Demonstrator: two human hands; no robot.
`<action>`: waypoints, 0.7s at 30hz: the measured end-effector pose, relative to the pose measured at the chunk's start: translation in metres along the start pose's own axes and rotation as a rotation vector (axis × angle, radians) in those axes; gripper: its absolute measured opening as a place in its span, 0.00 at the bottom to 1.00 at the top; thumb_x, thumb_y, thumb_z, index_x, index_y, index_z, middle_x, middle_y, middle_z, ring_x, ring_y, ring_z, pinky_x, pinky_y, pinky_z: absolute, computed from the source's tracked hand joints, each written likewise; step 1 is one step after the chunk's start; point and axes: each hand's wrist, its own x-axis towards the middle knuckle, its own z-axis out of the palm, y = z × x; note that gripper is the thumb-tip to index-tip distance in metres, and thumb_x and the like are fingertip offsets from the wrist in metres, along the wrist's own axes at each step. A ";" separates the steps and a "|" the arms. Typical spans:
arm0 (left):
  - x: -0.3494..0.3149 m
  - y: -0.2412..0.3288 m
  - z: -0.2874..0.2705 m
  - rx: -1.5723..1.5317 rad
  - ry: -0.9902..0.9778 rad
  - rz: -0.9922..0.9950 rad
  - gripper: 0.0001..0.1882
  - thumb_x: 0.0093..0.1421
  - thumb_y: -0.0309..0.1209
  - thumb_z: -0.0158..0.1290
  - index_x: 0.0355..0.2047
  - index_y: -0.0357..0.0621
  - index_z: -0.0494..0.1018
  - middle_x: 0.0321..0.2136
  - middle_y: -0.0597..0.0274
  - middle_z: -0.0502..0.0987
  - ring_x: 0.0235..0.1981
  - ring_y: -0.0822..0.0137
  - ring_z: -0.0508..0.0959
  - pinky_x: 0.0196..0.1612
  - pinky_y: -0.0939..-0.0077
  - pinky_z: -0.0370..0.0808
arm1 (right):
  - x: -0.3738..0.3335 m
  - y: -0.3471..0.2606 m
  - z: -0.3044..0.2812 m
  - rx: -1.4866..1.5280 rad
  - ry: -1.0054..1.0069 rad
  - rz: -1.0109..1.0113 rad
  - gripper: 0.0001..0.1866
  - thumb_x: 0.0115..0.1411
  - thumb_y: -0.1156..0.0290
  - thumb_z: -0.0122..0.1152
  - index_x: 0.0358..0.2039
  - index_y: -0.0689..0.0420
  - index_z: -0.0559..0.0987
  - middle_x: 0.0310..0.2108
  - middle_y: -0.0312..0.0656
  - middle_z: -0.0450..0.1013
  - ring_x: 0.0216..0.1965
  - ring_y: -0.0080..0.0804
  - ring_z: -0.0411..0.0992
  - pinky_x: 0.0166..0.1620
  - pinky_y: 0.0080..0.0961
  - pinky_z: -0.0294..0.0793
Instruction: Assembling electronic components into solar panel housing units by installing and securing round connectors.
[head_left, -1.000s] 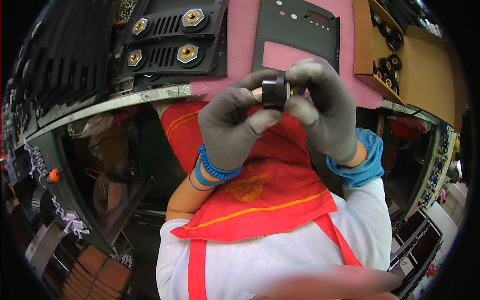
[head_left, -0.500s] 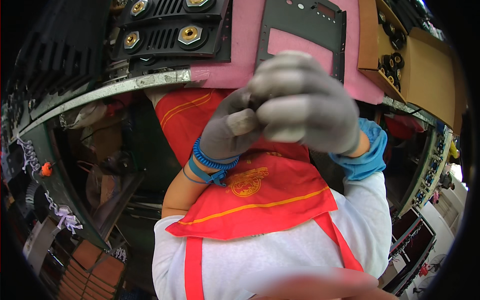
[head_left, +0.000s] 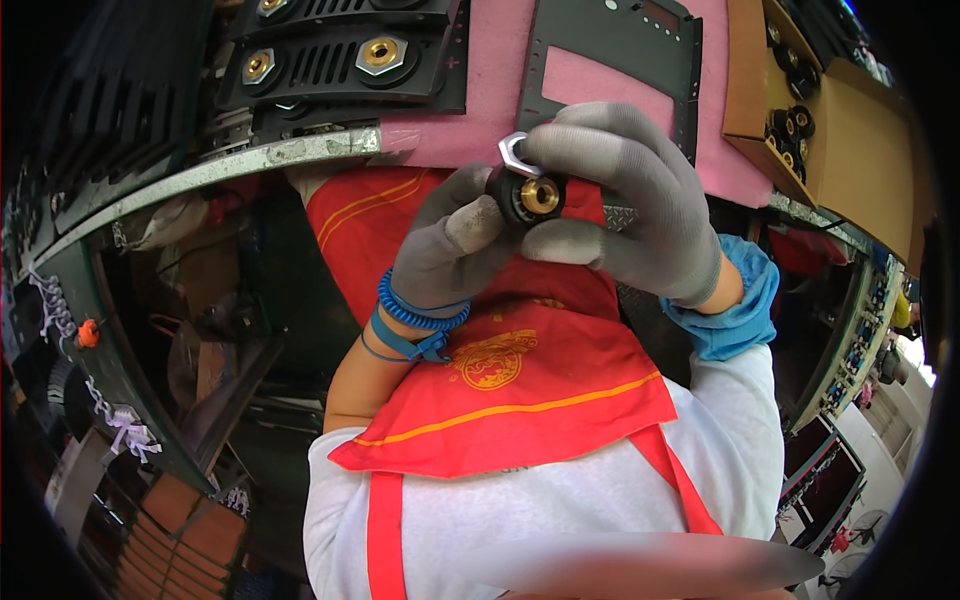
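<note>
Both my hands wear grey gloves and meet above the red apron. Between thumb and fingers, my left hand [head_left: 450, 235] grips a round black connector with a brass centre [head_left: 541, 196]. A silver hex nut [head_left: 514, 155] is at the fingertips of my right hand [head_left: 640, 195], just above the connector and apart from its brass centre. The right thumb lies close to the connector's lower right side; whether it touches I cannot tell.
Black slotted panels [head_left: 330, 65] fitted with similar connectors and nuts lie at the far left of the bench. A dark panel with a rectangular cutout [head_left: 535, 90] rests on the pink mat [head_left: 490, 75]. An open cardboard box [head_left: 745, 105] with black connectors stands far right.
My right hand has opened from around the connector and drawn a little to the right. The silver nut, hidden before, now shows at its fingertips, off the connector.
</note>
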 end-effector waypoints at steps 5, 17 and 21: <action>0.000 -0.002 0.002 0.002 0.042 0.002 0.14 0.65 0.27 0.49 0.51 0.46 0.71 0.49 0.57 0.75 0.53 0.60 0.74 0.57 0.61 0.70 | -0.005 0.000 -0.006 -0.033 -0.066 0.039 0.20 0.47 0.70 0.72 0.41 0.60 0.79 0.42 0.49 0.72 0.40 0.41 0.74 0.45 0.36 0.75; -0.007 -0.004 0.010 -0.052 0.187 -0.008 0.12 0.64 0.26 0.50 0.48 0.45 0.71 0.50 0.53 0.74 0.51 0.58 0.75 0.56 0.58 0.72 | -0.020 -0.003 0.000 -0.321 -0.011 -0.201 0.26 0.47 0.63 0.72 0.44 0.57 0.72 0.46 0.58 0.73 0.47 0.56 0.74 0.50 0.47 0.73; -0.021 -0.003 -0.014 0.122 0.001 -0.069 0.13 0.64 0.30 0.49 0.48 0.40 0.69 0.50 0.49 0.73 0.48 0.56 0.77 0.55 0.58 0.72 | -0.022 0.007 -0.017 -0.480 0.201 0.023 0.18 0.46 0.72 0.71 0.37 0.57 0.75 0.43 0.48 0.76 0.43 0.46 0.75 0.47 0.35 0.74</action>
